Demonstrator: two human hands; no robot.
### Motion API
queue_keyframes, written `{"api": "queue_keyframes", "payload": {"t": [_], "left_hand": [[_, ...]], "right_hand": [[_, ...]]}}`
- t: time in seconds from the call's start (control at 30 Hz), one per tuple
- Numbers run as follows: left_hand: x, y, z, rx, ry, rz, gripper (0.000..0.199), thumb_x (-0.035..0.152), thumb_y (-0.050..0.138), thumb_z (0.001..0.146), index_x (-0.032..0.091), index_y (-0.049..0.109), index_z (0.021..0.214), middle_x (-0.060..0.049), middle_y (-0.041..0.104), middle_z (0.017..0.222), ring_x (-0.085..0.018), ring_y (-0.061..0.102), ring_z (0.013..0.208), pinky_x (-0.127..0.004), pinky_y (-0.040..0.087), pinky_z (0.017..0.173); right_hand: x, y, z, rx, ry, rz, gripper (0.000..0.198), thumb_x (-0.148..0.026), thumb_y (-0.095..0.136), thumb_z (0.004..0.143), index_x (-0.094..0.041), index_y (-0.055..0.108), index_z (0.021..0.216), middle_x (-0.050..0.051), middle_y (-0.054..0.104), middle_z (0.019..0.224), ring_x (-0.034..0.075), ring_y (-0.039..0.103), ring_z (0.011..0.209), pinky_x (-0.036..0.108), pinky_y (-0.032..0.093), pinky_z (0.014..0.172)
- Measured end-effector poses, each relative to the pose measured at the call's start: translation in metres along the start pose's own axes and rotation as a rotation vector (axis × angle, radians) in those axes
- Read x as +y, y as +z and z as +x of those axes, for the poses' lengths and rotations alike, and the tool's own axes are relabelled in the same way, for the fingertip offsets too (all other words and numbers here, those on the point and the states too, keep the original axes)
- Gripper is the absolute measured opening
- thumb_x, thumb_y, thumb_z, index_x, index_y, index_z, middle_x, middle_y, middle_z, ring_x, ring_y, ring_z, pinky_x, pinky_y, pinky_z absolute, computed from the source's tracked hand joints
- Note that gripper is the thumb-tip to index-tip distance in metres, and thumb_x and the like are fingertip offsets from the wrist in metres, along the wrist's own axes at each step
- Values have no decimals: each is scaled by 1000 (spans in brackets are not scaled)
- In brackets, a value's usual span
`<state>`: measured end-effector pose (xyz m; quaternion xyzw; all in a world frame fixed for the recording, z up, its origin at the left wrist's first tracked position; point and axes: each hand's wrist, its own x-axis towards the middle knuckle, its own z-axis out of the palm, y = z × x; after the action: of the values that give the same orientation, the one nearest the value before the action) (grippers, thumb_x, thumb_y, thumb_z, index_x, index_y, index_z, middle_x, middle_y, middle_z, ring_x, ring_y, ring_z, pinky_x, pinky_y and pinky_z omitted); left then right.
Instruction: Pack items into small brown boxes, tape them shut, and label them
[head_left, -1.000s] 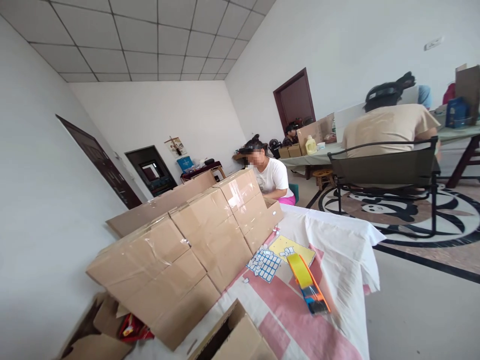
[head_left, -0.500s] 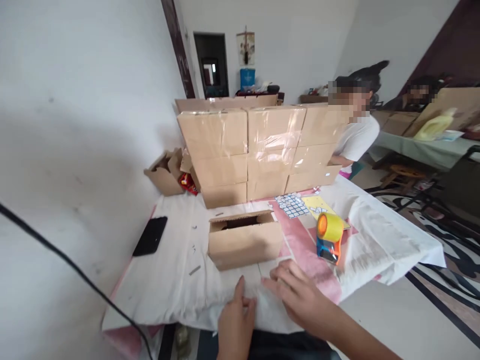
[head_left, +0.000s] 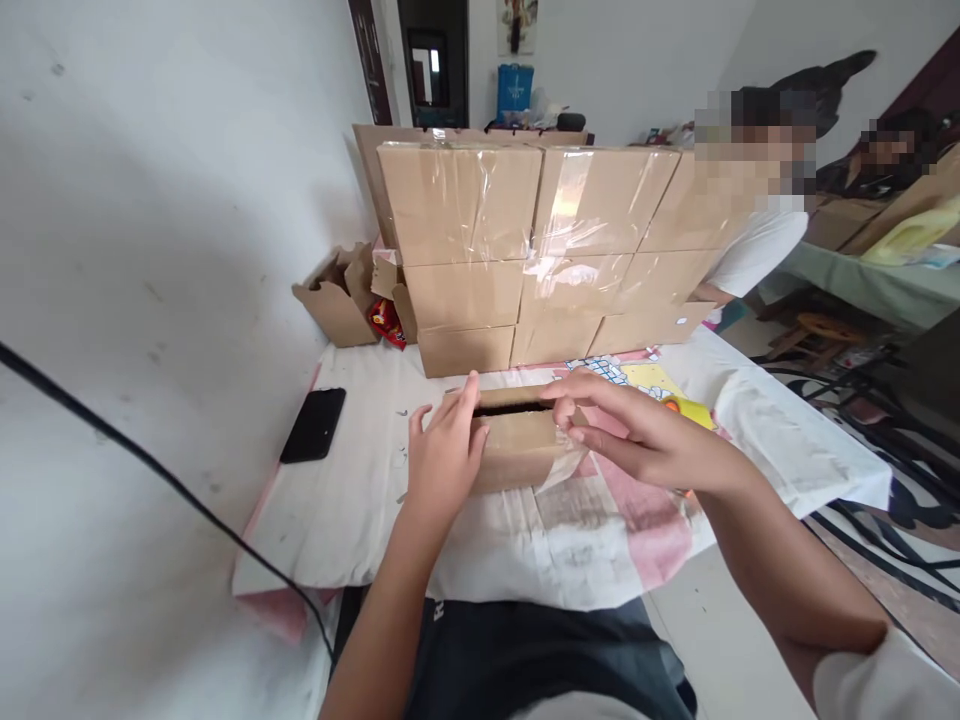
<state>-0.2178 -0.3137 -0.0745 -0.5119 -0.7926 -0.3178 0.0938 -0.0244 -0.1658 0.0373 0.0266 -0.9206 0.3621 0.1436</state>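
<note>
One cardboard box (head_left: pixel 517 458) sits between the left hand (head_left: pixel 442 455), fingers spread, and right hand (head_left: pixel 645 435), fingers bent, grip unclear.

Looks like a small packing workshop, this, in a homely room: taped cardboard boxes (head_left: pixel 465 205) stacked three high across the cloth-covered table (head_left: pixel 337 530), an open box (head_left: pixel 517 455) right in front, a yellow tape roll (head_left: pixel 696 412) off to the right! And beyond, a second table (head_left: pixel 836 275) under green cloth, a wooden stool (head_left: pixel 821 330), a picture (head_left: pixel 517 25) on the white wall (head_left: pixel 637 60).
</note>
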Motion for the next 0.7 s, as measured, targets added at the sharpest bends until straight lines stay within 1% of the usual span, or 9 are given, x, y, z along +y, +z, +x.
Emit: {"api": "queue_keyframes", "payload": {"t": [0.07, 0.1, 0.17, 0.23, 0.3, 0.37, 0.47, 0.6, 0.7], "left_hand": [[0, 4, 2, -152, -57, -46, 56, 26, 41, 101, 21, 26, 155, -6, 75, 122, -22, 68, 115, -51, 34, 115], [0, 8, -3, -169, -89, -64, 55, 27, 40, 102, 20, 25, 155, -5, 75, 122, -21, 68, 116, -50, 32, 116], [0, 14, -15, -147, -130, -84, 56, 33, 42, 102, 20, 26, 154, -6, 72, 129, -21, 61, 128, -50, 28, 120], [-1, 19, -23, -129, -141, -107, 61, 37, 46, 101, 19, 24, 155, -7, 69, 133, -21, 54, 136, -51, 25, 121], [0, 21, -26, -124, -151, -129, 64, 38, 47, 100, 19, 21, 156, -8, 69, 133, -22, 52, 138, -52, 24, 122], [1, 22, -25, -118, -163, -156, 65, 37, 45, 101, 19, 17, 157, -9, 69, 132, -21, 52, 139, -53, 25, 121], [0, 22, -24, -109, -173, -204, 64, 36, 43, 102, 20, 16, 158, -10, 68, 134, -21, 52, 138, -52, 30, 118], [2, 22, -25, -107, -178, -196, 59, 35, 42, 102, 19, 23, 156, -12, 68, 134, -24, 53, 137, -49, 39, 109], [14, 25, -28, -46, -117, -24, 45, 29, 38, 103, 22, 42, 148, -12, 69, 132, -25, 55, 135, -51, 38, 108]], "right_hand": [[2, -5, 8, -55, 13, 131, 40, -23, 44, 104, -27, 44, 144, 5, 58, 103, 17, 60, 97, 32, 52, 86], [5, -5, 13, -86, 8, 207, 39, -23, 44, 104, -26, 44, 144, 5, 57, 102, 16, 59, 95, 31, 52, 84], [17, -2, 24, -147, -13, 328, 39, -22, 43, 104, -23, 42, 143, 5, 55, 101, 15, 57, 91, 30, 50, 82], [38, 5, 38, -194, -16, 354, 39, -20, 41, 103, -22, 41, 143, 4, 54, 101, 14, 55, 90, 31, 49, 83], [63, 14, 53, -218, 5, 277, 41, -18, 39, 103, -22, 42, 143, 5, 54, 103, 15, 53, 91, 32, 48, 87], [87, 24, 65, -214, 37, 116, 42, -17, 39, 101, -23, 43, 143, 5, 55, 104, 17, 53, 95, 36, 46, 92], [112, 36, 76, -194, 66, -109, 43, -16, 40, 100, -22, 45, 142, 6, 59, 105, 22, 53, 102, 43, 41, 100], [121, 43, 78, -162, 56, -152, 41, -16, 37, 100, -19, 47, 140, 8, 61, 104, 25, 52, 107, 45, 42, 100], [121, 46, 74, -120, 58, -120, 40, -18, 40, 100, -18, 48, 139, 7, 61, 99, 24, 52, 104, 42, 44, 97]]}}
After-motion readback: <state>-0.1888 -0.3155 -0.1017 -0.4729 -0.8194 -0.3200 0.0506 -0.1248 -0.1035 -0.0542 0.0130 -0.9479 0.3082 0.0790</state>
